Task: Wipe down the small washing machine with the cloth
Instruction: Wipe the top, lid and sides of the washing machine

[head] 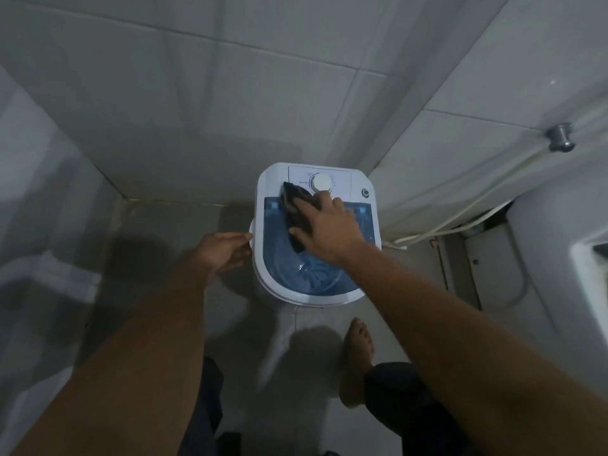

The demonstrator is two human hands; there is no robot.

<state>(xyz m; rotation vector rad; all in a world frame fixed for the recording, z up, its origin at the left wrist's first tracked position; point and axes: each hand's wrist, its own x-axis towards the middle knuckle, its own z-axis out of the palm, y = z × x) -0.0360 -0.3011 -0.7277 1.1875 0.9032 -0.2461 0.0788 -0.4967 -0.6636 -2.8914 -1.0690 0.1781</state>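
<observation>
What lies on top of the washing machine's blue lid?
A dark cloth, with the right hand pressing on it. The part of the lid beneath them is covered, so any dirt there cannot be seen.

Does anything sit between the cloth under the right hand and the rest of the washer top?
Only the white round dial on the control panel, right beside the dark cloth under the right hand; the translucent blue lid shows nothing else on it.
</observation>
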